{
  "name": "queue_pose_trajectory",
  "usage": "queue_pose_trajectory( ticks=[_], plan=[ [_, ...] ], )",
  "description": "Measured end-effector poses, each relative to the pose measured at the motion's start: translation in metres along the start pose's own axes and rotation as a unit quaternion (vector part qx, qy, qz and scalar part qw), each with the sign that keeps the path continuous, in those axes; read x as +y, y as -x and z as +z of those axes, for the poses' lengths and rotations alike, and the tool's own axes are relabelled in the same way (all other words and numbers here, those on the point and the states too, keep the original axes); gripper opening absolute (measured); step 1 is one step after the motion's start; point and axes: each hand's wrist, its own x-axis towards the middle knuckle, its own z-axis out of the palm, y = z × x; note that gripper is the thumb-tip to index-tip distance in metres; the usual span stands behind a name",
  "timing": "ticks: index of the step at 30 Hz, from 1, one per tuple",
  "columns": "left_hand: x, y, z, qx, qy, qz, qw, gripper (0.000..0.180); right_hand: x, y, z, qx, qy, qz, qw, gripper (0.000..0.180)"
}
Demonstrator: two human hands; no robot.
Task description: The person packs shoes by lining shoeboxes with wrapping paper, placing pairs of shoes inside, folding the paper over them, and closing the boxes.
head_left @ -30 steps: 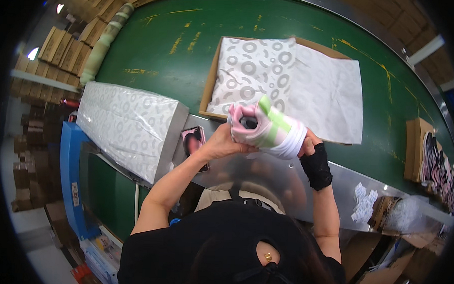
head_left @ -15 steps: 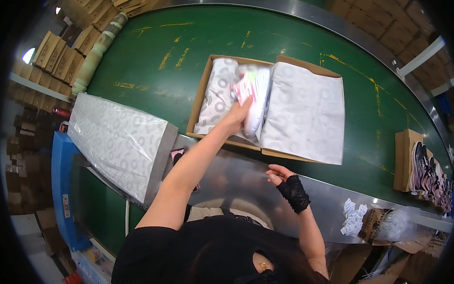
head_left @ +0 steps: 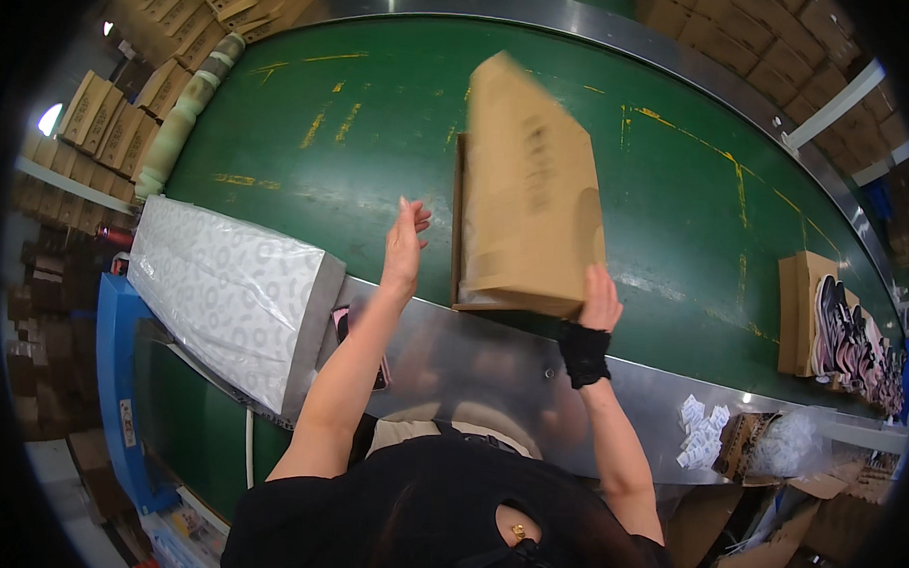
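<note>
A brown cardboard shoe box point(head_left: 459, 224) sits on the green work surface. Its hinged lid point(head_left: 538, 187) is tilted over it and blurred at the far edge, so the contents are mostly hidden. My right hand point(head_left: 601, 299), in a black lace wrist cover point(head_left: 584, 355), touches the near right corner of the lid with its fingers stretched along it. Left of the box, my left hand point(head_left: 406, 244) is raised, fingers loosely extended, holding nothing.
A patterned paper stack point(head_left: 234, 286) under clear plastic lies left. A pink-edged flat thing point(head_left: 341, 323) is partly behind my left forearm. Small white packets point(head_left: 703, 433) lie near right; shoes point(head_left: 848, 338) stand beside a carton point(head_left: 796, 311) at far right. A wrapped roller point(head_left: 185, 119) edges the left.
The lid, flat open before, has swung up and leftward over the box. My left hand has let go of the shoe and drawn back. The box has shifted right; my right hand has reached it.
</note>
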Motion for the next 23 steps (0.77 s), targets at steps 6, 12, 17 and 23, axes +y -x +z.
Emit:
queue_pose_trajectory(
  ticks=[6, 12, 17, 23],
  plan=[
    [-0.068, 0.008, 0.011, -0.037, -0.292, 0.124, 0.948, 0.051, 0.003, 0.031, 0.042, -0.034, 0.167, -0.074, 0.983, 0.047],
    [-0.066, -0.027, -0.015, -0.195, -0.136, -0.097, 0.966, 0.056, -0.014, 0.013, 0.02, -0.12, 0.141, -0.046, 0.982, 0.049],
    [-0.002, 0.002, -0.015, -0.232, 0.219, -0.261, 0.911, 0.056, -0.045, -0.035, -0.023, -0.077, 0.15, -0.121, 0.978, 0.049],
    [0.017, 0.056, -0.064, -0.153, 0.3, -0.147, 0.93, 0.054, -0.068, -0.044, -0.056, 0.034, -0.086, -0.149, 0.984, 0.066]
  ],
)
